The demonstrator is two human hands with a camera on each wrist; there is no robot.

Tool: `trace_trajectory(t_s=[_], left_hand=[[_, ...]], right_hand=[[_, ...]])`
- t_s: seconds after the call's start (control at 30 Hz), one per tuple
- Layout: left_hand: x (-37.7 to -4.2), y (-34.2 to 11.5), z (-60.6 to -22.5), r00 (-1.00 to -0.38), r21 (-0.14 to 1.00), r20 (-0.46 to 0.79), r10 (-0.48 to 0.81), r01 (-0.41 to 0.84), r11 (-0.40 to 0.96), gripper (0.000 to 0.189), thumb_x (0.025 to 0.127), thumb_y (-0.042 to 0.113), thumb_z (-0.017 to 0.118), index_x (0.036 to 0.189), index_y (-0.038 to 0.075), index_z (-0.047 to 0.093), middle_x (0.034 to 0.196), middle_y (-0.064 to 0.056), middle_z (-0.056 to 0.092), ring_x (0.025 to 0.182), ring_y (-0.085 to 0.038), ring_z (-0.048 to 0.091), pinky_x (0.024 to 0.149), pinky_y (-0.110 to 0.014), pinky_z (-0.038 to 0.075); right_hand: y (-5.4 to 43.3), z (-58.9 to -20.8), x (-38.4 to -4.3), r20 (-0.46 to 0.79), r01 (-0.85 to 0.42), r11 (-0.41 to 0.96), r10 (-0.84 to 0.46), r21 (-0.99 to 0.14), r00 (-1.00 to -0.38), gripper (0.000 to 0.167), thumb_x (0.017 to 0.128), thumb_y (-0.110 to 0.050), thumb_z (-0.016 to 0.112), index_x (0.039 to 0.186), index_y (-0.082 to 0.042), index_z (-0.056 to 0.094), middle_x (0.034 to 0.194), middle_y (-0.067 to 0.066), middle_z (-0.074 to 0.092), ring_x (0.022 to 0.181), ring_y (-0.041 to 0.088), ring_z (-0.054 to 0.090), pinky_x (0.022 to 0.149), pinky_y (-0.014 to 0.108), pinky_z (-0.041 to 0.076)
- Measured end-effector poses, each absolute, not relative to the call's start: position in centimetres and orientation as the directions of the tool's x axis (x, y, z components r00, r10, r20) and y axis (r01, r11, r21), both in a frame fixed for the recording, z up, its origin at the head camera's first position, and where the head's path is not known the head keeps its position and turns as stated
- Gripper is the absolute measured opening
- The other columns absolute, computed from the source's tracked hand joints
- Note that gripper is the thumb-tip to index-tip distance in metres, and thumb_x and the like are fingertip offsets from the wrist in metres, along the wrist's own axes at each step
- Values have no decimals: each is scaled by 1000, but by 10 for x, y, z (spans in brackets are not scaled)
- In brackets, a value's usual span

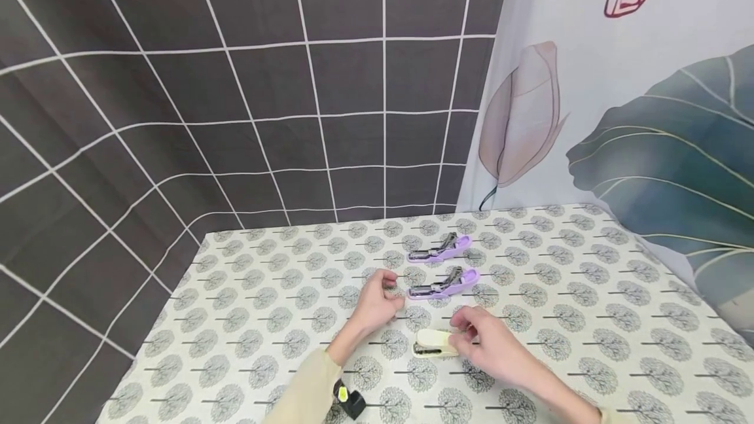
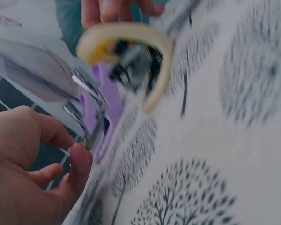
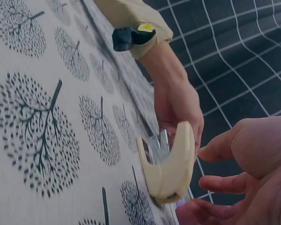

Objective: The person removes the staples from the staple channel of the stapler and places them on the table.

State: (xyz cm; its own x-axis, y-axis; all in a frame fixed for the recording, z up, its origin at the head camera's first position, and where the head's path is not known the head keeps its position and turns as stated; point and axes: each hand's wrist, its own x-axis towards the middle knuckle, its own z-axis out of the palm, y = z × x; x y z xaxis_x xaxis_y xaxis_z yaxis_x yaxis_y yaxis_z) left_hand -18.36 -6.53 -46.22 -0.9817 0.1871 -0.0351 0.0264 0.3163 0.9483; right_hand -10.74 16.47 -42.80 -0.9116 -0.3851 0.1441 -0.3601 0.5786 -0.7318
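A small cream-yellow stapler point(image 1: 432, 341) lies at the front of the group, its mouth towards the left. My right hand point(image 1: 485, 342) is at its right end, thumb and fingers apart and loosely bent; in the right wrist view the fingertips point(image 3: 208, 152) are right beside the stapler point(image 3: 171, 173). My left hand point(image 1: 377, 303) hovers to the left with relaxed, bent fingers and nothing in them. Beyond the hands lie two purple staplers point(image 1: 444, 285), one behind the other, their metal parts raised. The nearer purple one is just right of my left fingertips.
A white cloth point(image 1: 265, 319) printed with grey trees covers the table. Dark gridded fabric point(image 1: 347, 84) hangs at the back and left, a flower-printed curtain point(image 1: 530, 110) at the right. A black strap piece with a yellow mark point(image 1: 349, 398) is at my left sleeve.
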Motion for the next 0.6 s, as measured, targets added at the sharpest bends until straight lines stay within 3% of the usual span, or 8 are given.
trace_trajectory(t_s=[0.27, 0.5, 0.6], left_hand=[[-137, -64, -448, -979, 991, -61, 197, -35, 130, 41, 80, -12, 59, 121, -7, 52, 114, -18, 58, 62, -16, 55, 51, -20, 45], [-113, -64, -457, -958, 986, -22, 287, 27, 167, 42, 76, -11, 60, 117, -2, 59, 97, -9, 64, 80, -15, 59, 62, -20, 47], [-109, -65, -461, -930, 973, 12, 368, 96, 210, 42, 74, -10, 65, 114, 2, 63, 93, -2, 63, 75, -11, 58, 60, -18, 47]], right_hand=[[146, -429, -101, 166, -396, 695, -376, -600, -912, 30, 78, -20, 83, 101, -18, 64, 94, -1, 53, 82, 14, 47, 66, 29, 46], [137, -433, -101, 189, -440, 692, -410, -573, -892, 30, 77, -7, 81, 102, -18, 67, 94, -3, 57, 84, 13, 49, 69, 33, 47], [136, -432, -102, 196, -450, 690, -418, -567, -887, 30, 78, -3, 79, 101, -18, 68, 91, -5, 57, 83, 13, 50, 70, 32, 48]])
